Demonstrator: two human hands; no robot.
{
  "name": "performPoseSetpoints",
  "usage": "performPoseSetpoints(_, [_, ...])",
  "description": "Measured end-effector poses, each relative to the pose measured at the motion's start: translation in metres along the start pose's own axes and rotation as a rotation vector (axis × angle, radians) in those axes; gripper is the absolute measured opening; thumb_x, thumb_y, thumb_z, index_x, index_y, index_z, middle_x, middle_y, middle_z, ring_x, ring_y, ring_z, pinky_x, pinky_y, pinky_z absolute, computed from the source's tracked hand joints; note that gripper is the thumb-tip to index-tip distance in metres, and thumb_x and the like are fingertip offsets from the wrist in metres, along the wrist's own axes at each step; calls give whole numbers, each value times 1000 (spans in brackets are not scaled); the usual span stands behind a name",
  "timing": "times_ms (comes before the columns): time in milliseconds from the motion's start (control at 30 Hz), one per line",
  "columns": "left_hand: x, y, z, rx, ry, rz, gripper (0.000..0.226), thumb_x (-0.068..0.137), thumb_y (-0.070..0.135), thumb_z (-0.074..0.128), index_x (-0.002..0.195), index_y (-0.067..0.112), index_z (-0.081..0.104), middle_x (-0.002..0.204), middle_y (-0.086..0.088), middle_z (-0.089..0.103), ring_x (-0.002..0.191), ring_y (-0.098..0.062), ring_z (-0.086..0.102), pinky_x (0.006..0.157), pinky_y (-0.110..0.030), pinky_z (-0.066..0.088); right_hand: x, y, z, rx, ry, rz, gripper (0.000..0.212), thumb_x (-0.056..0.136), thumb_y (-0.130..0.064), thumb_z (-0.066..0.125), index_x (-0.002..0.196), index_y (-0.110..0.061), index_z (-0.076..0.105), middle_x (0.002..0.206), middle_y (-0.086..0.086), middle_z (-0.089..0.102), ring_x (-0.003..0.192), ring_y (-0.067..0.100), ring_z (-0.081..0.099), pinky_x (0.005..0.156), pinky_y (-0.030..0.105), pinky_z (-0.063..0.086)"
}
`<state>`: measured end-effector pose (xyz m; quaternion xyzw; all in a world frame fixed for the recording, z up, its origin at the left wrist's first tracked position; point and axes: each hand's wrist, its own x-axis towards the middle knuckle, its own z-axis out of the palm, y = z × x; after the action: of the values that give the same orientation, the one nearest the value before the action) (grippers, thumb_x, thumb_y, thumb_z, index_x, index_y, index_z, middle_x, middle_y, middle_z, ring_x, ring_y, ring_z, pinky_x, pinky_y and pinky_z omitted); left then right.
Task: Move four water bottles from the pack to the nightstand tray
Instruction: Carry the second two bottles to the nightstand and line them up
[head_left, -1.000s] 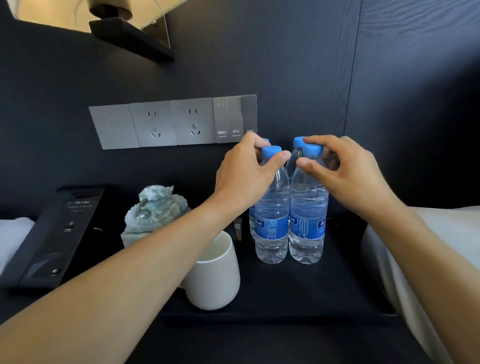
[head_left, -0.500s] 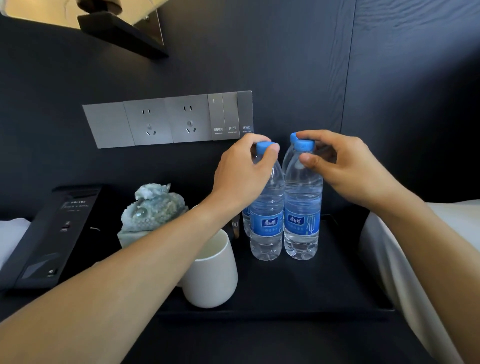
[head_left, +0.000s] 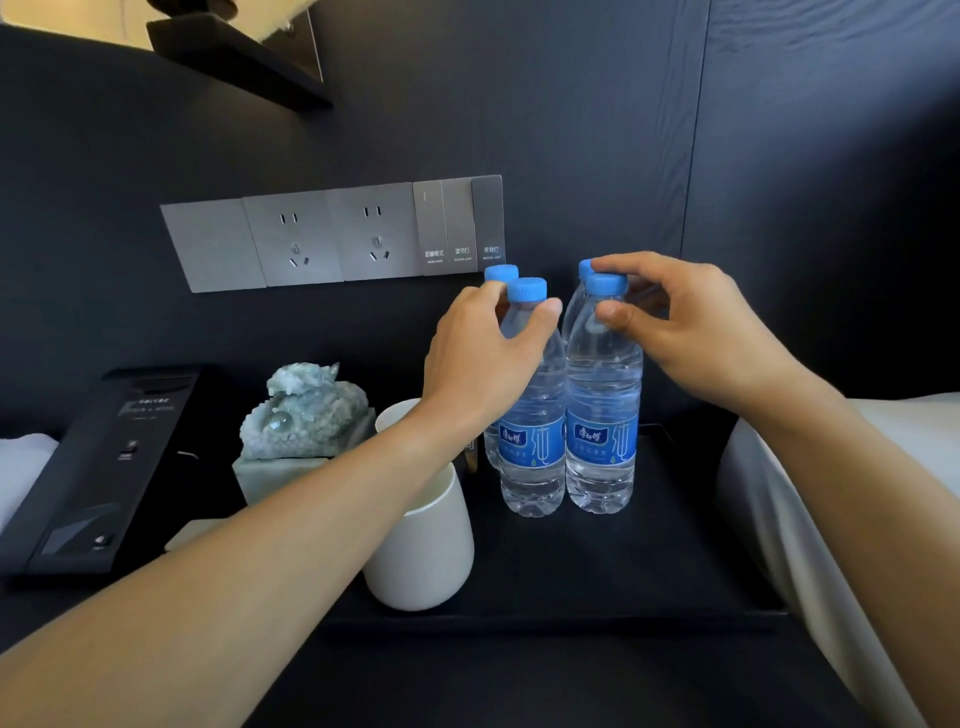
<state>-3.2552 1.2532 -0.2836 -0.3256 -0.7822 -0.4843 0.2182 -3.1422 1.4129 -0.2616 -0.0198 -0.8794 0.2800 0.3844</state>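
Four water bottles (head_left: 601, 415), clear plastic, blue caps, standing upright in a tight two-by-two cluster at the back middle of the black nightstand tray (head_left: 597, 571). The two front bottles touch side by side; the two rear ones are mostly hidden, only caps and shoulders showing.

Labels: blue wrap bands on the front pair, white Chinese characters in a dark badge at left and one large pale character at right; small print below too fine for me to read.

My left hand (head_left: 483, 358): curled round the neck and shoulder of the front left bottle, thumb tip pressed just under its cap.

My right hand (head_left: 691, 327): pinching the neck of the front right bottle, thumb below the cap, fingers arched over the caps of that bottle and the one behind.

White cup (head_left: 421, 540): on the tray's left end, near the bottles but apart from them, partly behind my left forearm.

Pale green carved stone ornament (head_left: 306, 415) on a block, left of the cup, off the tray.

Black slanted console (head_left: 104, 467), far left; faint white lettering, unreadable.

Wall plate (head_left: 332, 234): two sockets, three switches with small captions I cannot make out.

Open room: bare tray floor in front and to the right of the bottles, up to the raised front rim. White bedding (head_left: 810, 509) crowds the tray's right edge
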Motion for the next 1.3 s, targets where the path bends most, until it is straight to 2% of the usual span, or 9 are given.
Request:
performPoseSetpoints(133, [0, -1, -3, 94, 33, 41, 44, 94, 60, 58, 92, 17, 67, 93, 6, 60, 76, -10, 57, 60, -28, 40, -2, -1, 5, 5, 74, 10, 37, 95, -23, 73, 132, -25, 70, 105, -1, 70, 95, 16, 68, 95, 39, 57])
performPoseSetpoints(500, [-8, 0, -12, 145, 77, 17, 39, 97, 60, 52, 85, 25, 61, 84, 12, 50, 69, -5, 53, 55, -25, 29, -7, -5, 18, 124, 180, 14, 30, 95, -14, 72, 125, -16, 72, 106, 1, 74, 98, 21, 72, 94, 41, 58])
performPoseSetpoints(600, [-9, -2, -12, 151, 109, 1, 38, 96, 64, 51, 88, 29, 63, 90, 12, 52, 73, -7, 56, 56, -25, 31, -7, -6, 20, 138, 180, 10, 30, 96, -14, 71, 126, -15, 72, 108, 1, 73, 97, 21, 72, 93, 40, 59])
performPoseSetpoints(700, [-7, -5, -12, 119, 69, -40, 37, 91, 67, 53, 104, 36, 67, 110, 7, 50, 100, -11, 52, 64, -22, 36, -5, -5, 18, 185, 133, 25, 30, 95, -15, 72, 125, -18, 72, 107, 5, 74, 99, 23, 72, 92, 39, 59])
performPoseSetpoints(767, [-6, -7, -10, -7, 2, -85, 36, 92, 65, 55, 105, 33, 67, 117, 0, 53, 115, -14, 48, 79, -27, 43, -4, -3, 17, 192, 113, 35, 30, 96, -17, 71, 125, -20, 71, 106, 4, 73, 98, 22, 72, 91, 39, 60])
performPoseSetpoints(900, [-12, -7, -8, -350, -140, -213, 37, 98, 57, 56, 98, 22, 68, 91, 6, 72, 87, -4, 69, 82, -34, 55, -7, 1, 16, 188, 131, 43, 28, 97, -18, 69, 125, -22, 69, 104, 2, 72, 95, 18, 71, 89, 38, 61])
performPoseSetpoints(1000, [-11, -5, -6, -397, -148, -238, 39, 97, 58, 56, 107, 23, 70, 100, 4, 77, 98, -12, 73, 93, -43, 59, -7, 1, 16, 179, 150, 29, 26, 97, -18, 70, 122, -23, 70, 102, -1, 72, 93, 17, 71, 89, 38, 60])
performPoseSetpoints(1133, [-8, 0, -8, -377, -187, -242, 37, 98, 59, 54, 112, 29, 69, 107, 9, 76, 103, -7, 70, 97, -40, 58, -7, 0, 19, 158, 182, 12, 26, 96, -16, 71, 122, -20, 71, 102, -4, 71, 94, 16, 71, 91, 39, 60])
performPoseSetpoints(1300, [-9, -2, -9, -389, -177, -260, 38, 98, 60, 53, 115, 30, 68, 112, 9, 75, 106, -6, 69, 100, -41, 56, -6, 2, 20, 231, 168, 12, 25, 96, -16, 71, 118, -28, 70, 99, -9, 72, 93, 12, 71, 84, 24, 60])
